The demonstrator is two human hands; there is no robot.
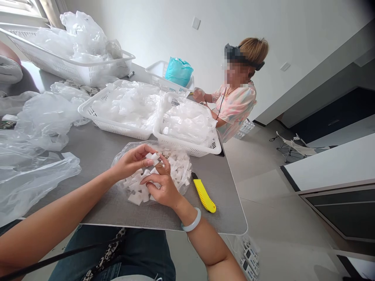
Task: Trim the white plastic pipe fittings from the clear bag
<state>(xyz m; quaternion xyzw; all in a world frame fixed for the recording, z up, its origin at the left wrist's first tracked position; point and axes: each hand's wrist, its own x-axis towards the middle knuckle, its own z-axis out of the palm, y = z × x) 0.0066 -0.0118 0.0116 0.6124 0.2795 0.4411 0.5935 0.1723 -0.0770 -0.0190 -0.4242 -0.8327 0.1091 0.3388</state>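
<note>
A heap of small white folded pieces (178, 168) lies in an open clear plastic bag (125, 153) on the grey table (123, 210). My left hand (132, 160) reaches over the heap, its fingertips pinched on one white piece (152, 157). My right hand (163, 187) rests on the heap just below, fingers curled round several white pieces. A pale bangle (191, 222) sits on my right wrist.
A yellow utility knife (204, 193) lies right of the heap. Two white baskets (187, 147) (99, 120) of clear packets stand behind it, more baskets further back. Loose plastic bags (38, 125) cover the left. A person (234, 105) works at the table's far end.
</note>
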